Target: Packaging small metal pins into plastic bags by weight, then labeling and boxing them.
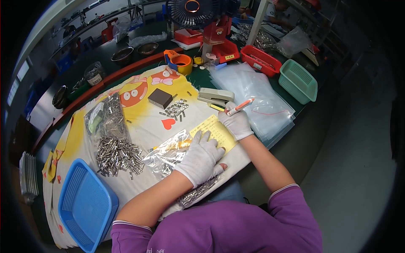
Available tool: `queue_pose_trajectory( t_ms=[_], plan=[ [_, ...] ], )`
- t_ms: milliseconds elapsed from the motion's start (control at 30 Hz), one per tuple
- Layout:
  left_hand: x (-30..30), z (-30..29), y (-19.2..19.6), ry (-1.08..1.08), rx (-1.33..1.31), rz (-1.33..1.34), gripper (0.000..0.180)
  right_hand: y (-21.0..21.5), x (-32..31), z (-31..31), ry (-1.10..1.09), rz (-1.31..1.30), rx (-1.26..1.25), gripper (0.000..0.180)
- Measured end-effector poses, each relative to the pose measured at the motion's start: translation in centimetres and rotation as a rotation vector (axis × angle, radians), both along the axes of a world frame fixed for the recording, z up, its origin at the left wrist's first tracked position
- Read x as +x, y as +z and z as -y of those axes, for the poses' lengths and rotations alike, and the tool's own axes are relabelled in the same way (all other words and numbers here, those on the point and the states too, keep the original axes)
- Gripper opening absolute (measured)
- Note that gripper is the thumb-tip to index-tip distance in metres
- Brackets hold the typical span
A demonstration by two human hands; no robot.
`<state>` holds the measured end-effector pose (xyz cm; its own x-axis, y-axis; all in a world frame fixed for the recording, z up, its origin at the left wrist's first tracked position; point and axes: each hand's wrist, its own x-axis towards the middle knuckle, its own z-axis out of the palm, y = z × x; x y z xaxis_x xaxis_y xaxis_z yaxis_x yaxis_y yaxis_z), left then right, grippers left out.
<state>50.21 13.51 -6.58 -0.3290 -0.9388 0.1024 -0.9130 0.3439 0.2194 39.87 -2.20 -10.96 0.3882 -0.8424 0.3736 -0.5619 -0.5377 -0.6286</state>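
Note:
My right hand (235, 124), in a white glove with bare fingertips, is closed around an orange and white pen (241, 106). It rests at the right edge of a yellow paper slip (220, 135) with handwriting on it. Gloved the same way, my left hand (199, 158) lies flat with fingers spread, over the slip's lower left and a clear plastic bag (166, 151). Small metal cylindrical parts show in the bag's near end, under and below that hand. A grey stapler (216, 95) lies just beyond the right hand. The pen's tip is hidden.
Loose metal parts (118, 156) are heaped left of the bag, by another filled bag (105, 118). A dark block (160, 98) stands near a smaller scatter of parts (175, 109). Around them are a blue basket (114, 202), clear bags (261, 97), a green basket (310, 86) and a fan (192, 6).

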Motion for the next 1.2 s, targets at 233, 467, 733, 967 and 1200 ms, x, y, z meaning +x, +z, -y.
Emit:
queue_pose_trajectory(
  t_ms=[233,467,733,967,1200],
  plan=[
    [-0.3,-0.1,-0.3,-0.008,-0.063,0.04,0.043,-0.7,-0.2,0.6,-0.02,-0.017,-0.091,0.015],
    [-1.0,-1.0,-0.2,0.043,-0.043,0.095,0.053,-0.5,-0.1,0.4,-0.014,0.085,0.018,0.023],
    [-1.3,-1.2,-0.1,0.049,-0.008,0.149,0.058,-0.3,-0.2,0.1,0.001,0.075,0.024,0.02],
    [-1.2,-1.1,-0.3,0.047,-0.04,0.134,0.058,-0.5,-0.2,0.2,0.01,0.067,-0.026,0.02],
    [-1.3,-0.9,0.1,0.036,-0.033,0.155,0.056,-0.8,-0.8,1.0,0.007,0.401,0.017,0.023]
  ],
)
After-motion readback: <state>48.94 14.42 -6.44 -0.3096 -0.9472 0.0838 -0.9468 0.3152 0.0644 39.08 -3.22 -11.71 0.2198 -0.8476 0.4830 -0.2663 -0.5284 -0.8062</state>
